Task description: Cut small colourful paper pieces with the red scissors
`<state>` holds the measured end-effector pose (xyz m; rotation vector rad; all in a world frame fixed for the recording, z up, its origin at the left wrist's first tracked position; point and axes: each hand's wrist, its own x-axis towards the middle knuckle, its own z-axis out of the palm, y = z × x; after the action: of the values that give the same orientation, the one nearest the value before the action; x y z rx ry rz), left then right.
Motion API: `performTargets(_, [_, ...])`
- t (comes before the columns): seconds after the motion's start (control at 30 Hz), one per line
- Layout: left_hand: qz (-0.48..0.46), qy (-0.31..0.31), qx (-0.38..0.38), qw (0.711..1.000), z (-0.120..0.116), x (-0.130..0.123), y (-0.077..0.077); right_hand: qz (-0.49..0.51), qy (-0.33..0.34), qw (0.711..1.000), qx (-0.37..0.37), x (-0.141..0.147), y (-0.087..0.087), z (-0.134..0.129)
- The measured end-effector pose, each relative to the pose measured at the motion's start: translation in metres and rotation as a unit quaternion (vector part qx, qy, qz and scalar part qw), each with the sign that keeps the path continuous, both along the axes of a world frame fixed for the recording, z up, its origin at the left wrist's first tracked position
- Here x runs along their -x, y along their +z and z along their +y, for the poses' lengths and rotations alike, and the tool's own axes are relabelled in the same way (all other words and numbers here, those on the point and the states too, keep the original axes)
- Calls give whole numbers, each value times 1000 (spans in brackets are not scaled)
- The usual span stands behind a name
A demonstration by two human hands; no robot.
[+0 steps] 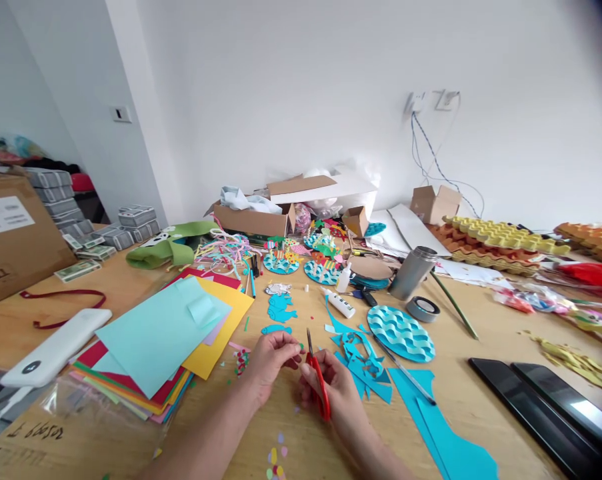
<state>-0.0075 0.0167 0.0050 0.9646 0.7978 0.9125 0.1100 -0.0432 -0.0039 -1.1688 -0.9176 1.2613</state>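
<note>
My right hand (333, 387) grips red-handled scissors (321, 387), their dark blades pointing away from me. Just to their left, my left hand (272, 360) has its fingertips pinched around a tiny green paper piece (301, 347), close to the blades. Small red and green paper bits (241, 362) lie beside my left hand. Beyond my hands are blue paper fish (281, 313) in a column. Blue paper scraps (363, 367) lie to the right of the scissors. Colored paper dots (275, 460) are scattered on the table in front of me.
Colored paper sheets (151, 333) are stacked at left, near a white power bank (55, 347). To the right are a wavy blue oval (401, 333), a glue bottle (339, 303), a tape roll (423, 309), a metal flask (413, 273) and dark phones (535, 413).
</note>
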Motion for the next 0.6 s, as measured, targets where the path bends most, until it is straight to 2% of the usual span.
performTargets(0.1, [-3,20,-3,1000,1,0,-1,-1,-9,1000,-5,-2,-1,1])
performTargets(0.27, [-20,52,10,998,1,-1,-1,-5,29,999,16,1,-4,-1])
performTargets(0.6, [-33,98,10,995,-7,-9,-2,-3,50,999,7,9,3,-6])
